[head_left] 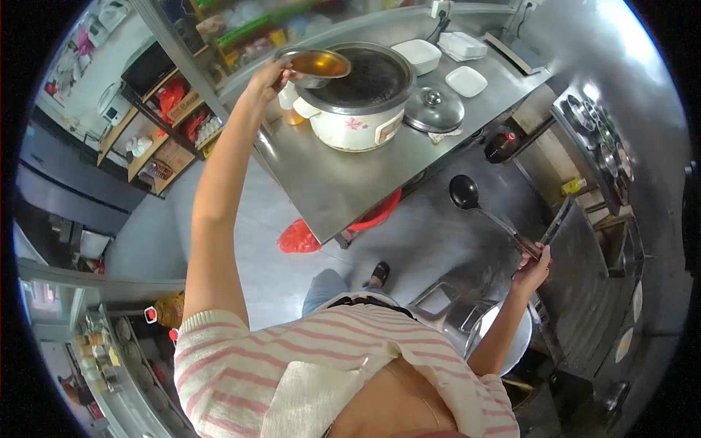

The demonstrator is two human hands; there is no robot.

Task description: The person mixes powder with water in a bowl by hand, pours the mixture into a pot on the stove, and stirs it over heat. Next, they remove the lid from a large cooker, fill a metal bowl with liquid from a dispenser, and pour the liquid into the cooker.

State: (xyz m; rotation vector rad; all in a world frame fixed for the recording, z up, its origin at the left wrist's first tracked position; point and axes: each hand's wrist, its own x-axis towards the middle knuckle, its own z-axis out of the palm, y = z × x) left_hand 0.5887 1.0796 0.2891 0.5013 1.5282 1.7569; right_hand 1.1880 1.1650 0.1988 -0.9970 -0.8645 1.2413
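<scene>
My left hand (272,78) grips the rim of a metal bowl (315,80) with amber liquid in it. The bowl is held at the left edge of a white electric cooker (349,130) with a flower pattern; its round dark inside faces up. My right hand (531,269) is closed around the handle of a black ladle (464,193), whose head points away over the floor. A long dark strip (558,220) extends beyond the same hand; whether I hold it is unclear. A metal lid (434,109) sits right of the cooker, and a bottle (292,115) stands left of it.
The cooker stands on a steel table (307,186). White containers (418,55) and a white dish (466,81) are at its back. A red bag (299,237) lies on the floor by the table corner. A white pot (515,343) is below my right arm; shelves line the left.
</scene>
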